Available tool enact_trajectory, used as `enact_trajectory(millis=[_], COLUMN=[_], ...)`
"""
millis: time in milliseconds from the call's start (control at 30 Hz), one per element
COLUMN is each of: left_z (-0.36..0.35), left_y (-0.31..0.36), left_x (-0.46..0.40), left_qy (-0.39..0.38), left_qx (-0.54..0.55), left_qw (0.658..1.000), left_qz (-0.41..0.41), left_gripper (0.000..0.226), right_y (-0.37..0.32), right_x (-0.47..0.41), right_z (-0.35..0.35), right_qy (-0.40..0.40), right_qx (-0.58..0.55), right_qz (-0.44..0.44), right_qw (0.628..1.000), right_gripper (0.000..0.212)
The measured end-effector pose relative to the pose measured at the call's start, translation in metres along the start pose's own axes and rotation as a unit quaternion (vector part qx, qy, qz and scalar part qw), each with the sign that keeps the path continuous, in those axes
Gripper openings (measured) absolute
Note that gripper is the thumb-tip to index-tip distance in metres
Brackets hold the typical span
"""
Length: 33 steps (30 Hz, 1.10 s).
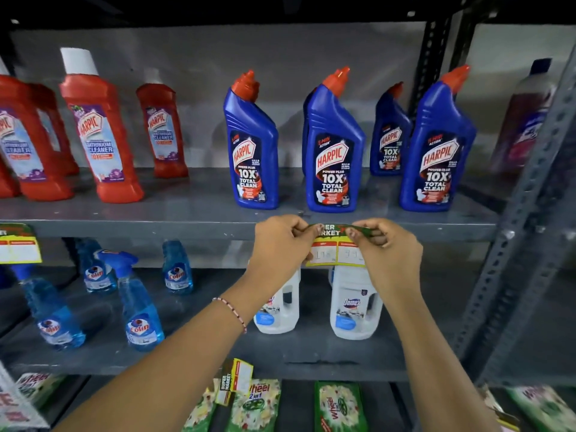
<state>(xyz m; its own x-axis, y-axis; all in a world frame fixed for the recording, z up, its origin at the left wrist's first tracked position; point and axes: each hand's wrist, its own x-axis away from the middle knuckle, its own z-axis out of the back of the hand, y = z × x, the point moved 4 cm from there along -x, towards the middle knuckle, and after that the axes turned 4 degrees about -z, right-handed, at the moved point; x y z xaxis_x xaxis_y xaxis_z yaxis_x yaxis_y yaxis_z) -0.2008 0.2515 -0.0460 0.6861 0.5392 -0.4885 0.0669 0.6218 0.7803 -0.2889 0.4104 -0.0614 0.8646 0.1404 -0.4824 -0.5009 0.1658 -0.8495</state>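
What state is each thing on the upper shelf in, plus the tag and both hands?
Green and yellow paper price tag: held at the grey metal shelf edge.
Left hand: pinches its top left corner.
Right hand: pinches its top right corner.
Blue plastic Harpic bottles: upright, red caps on.
Red plastic Harpic bottles: upright, capped.
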Motion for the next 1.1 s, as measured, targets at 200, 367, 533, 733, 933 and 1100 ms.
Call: enact_trajectory(millis=[200, 367, 533, 733, 933, 1100], left_z=[0.007, 0.019, 0.036, 0.038, 0.028, 0.014], left_y=[-0.007, -0.024, -0.077, -0.218, -0.307, -0.337], left_x=[-0.004, 0.003, 0.017, 0.089, 0.165, 0.182], left_qy=[0.008, 0.008, -0.029, -0.083, -0.078, -0.057], left_qx=[-0.056, -0.022, 0.011, 0.07, 0.095, 0.121], left_qw=[0.998, 1.0, 0.996, 0.932, 0.844, 0.831], left_qz=[0.011, 0.019, 0.082, 0.346, 0.522, 0.54], left_gripper=[0.047, 0.052, 0.038, 0.026, 0.015, 0.025], right_y=[0.011, 0.021, 0.041, 0.087, 0.14, 0.166], right_x=[-0.003, 0.005, 0.043, 0.101, 0.143, 0.167], right_z=[0.006, 0.004, -0.007, -0.079, -0.168, -0.226], right_qy=[0.091, 0.131, 0.169, -0.018, -0.243, -0.379], right_qx=[0.041, 0.01, -0.04, -0.049, 0.02, 0.102], right_qz=[0.034, 0.004, -0.012, -0.082, -0.11, -0.096], right_qw=[0.994, 0.991, 0.985, 0.995, 0.964, 0.915], right_gripper=[0.026, 0.028, 0.015, 0.014, 0.015, 0.021])
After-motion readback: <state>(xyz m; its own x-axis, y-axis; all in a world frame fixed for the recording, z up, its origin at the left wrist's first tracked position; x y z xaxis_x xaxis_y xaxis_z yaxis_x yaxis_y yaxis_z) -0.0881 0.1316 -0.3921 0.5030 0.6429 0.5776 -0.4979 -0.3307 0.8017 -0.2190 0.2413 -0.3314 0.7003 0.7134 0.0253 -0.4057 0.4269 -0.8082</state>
